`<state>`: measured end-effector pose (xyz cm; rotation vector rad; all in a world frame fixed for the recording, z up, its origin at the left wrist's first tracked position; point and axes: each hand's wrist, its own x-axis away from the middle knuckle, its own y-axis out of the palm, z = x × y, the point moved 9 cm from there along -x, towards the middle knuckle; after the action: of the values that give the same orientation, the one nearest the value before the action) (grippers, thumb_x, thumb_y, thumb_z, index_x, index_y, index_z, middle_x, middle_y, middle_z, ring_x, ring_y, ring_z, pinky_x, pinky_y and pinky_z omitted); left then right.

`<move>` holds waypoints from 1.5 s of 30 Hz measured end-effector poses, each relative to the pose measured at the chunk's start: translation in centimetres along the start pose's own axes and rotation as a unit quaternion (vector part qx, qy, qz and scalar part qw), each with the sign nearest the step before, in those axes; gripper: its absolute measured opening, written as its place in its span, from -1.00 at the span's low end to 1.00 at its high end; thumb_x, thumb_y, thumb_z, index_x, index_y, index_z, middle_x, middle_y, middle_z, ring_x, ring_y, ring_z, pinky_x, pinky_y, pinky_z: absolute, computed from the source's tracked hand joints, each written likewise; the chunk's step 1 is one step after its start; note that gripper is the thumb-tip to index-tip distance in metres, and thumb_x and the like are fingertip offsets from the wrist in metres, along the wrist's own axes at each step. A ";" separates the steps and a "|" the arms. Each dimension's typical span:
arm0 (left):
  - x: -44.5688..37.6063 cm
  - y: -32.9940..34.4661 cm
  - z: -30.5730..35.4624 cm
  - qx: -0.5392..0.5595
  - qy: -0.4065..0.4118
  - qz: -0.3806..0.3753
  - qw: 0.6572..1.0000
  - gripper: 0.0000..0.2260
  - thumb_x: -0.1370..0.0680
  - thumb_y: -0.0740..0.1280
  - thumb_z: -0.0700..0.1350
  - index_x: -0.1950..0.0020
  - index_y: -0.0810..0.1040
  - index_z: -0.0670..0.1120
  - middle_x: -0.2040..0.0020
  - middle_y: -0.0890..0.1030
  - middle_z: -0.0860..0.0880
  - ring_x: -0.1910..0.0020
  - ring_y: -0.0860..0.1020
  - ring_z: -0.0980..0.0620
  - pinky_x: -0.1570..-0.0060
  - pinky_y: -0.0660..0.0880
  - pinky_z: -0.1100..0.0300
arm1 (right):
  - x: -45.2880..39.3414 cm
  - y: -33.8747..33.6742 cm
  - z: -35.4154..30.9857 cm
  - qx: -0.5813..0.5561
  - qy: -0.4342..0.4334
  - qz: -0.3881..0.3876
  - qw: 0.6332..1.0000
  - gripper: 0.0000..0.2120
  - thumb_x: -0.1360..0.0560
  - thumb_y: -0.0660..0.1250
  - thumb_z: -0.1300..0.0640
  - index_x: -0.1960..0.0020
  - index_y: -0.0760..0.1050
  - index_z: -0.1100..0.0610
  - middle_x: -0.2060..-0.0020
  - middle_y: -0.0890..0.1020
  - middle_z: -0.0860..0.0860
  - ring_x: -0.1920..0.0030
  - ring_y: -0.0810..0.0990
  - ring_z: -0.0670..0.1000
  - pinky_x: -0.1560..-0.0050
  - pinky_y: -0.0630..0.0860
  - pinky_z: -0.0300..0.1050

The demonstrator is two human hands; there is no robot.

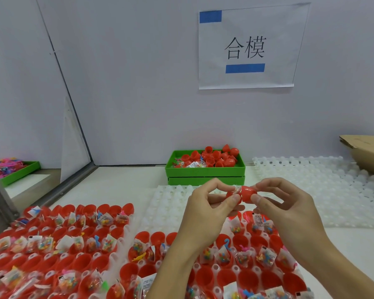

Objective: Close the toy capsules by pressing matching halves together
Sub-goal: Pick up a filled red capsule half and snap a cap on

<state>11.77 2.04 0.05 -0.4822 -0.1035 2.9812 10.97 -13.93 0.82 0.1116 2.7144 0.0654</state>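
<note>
My left hand [212, 199] and my right hand [283, 199] meet above the table, each pinching one red capsule half. The right half [248, 192] is mostly visible, its open side facing left. The left half [230, 194] is largely hidden by my left fingers, and a bit of clear packet shows at the join. The two halves touch or nearly touch. Below my hands, white trays [125, 231] hold several open red capsule halves [84, 262], many with small toy packets [225, 255] inside.
A green bin [205, 171] with loose red halves stands at the back centre. White trays with vacant pockets [311, 190] lie at the right, a cardboard box [367, 152] behind them. Another green bin [17, 171] with coloured toys sits far left, beyond a metal frame [78, 169].
</note>
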 end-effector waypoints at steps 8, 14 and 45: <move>0.1 0.1 0.3 0.043 0.001 0.002 0.999 -0.93 -0.59 0.37 -0.18 -0.03 0.63 -0.12 0.12 0.73 -0.08 0.10 0.72 -0.01 0.10 0.62 0.23 | 0.2 -0.2 0.1 0.008 0.007 0.015 1.000 -0.85 -0.41 0.48 0.29 0.09 0.60 0.09 0.11 0.71 -0.07 0.18 0.73 0.01 0.25 0.61 -0.29; 0.0 -0.1 0.1 0.042 0.001 0.018 0.999 -0.96 -0.57 0.39 -0.20 0.01 0.62 -0.10 0.14 0.73 -0.09 0.13 0.72 -0.01 0.12 0.63 0.23 | 0.3 -0.1 -0.2 0.010 0.006 0.016 1.000 -0.86 -0.37 0.49 0.21 0.09 0.61 0.09 0.12 0.71 -0.09 0.19 0.72 -0.01 0.23 0.61 -0.31; 0.3 0.1 0.7 -0.081 0.045 0.020 0.996 -0.89 -0.55 0.41 -0.24 0.04 0.69 -0.06 -0.07 0.69 0.09 0.19 0.71 0.10 0.11 0.62 0.28 | 0.4 0.4 -0.8 0.083 -0.040 -0.019 0.996 -0.74 -0.44 0.42 0.40 0.08 0.59 0.05 0.18 0.72 -0.09 0.19 0.72 -0.02 0.24 0.61 -0.29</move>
<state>11.21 1.99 0.65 -0.6418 -0.3319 2.9985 10.30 -13.54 1.46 0.1089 2.6381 -0.1728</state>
